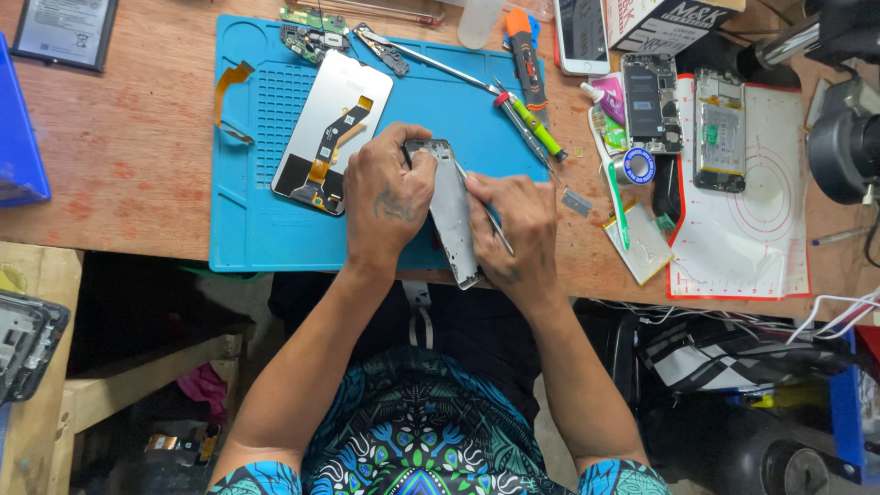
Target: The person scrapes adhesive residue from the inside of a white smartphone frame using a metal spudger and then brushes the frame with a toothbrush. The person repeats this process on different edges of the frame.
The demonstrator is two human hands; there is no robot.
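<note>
Currently, going left to right: a dark phone battery [66, 32] lies at the far left of the wooden bench [128, 156], well apart from the work. On the blue silicone mat [266, 229] a detached display panel [332, 131] lies face down, its orange flex ribbon showing, just left of the hands; small circuit boards [313, 35] sit at the mat's far edge. Left hand [390, 197] is curled around the far end of the grey phone frame [453, 215], fingers closed on its edge, holding it tilted up on its long side at the near middle of the mat. Right hand [513, 234] is closed on a thin metal tool [488, 215], most likely tweezers or a pry blade, with the tip laid against the frame's inner face. Frame appearance: bare silver-grey shell, long and narrow, no screen fitted, corner cut-out visible at the far end; interior detail mostly hidden by the hands. Judged progress: display already separated and boards out, so teardown looks well advanced; work on the frame itself appears unfinished, exact step unclear. Further right: screwdrivers [532, 110], a solder spool [639, 166], two opened phones [683, 115] on and beside a white mat [770, 247], and a microscope body [848, 128] at the far right.
</note>
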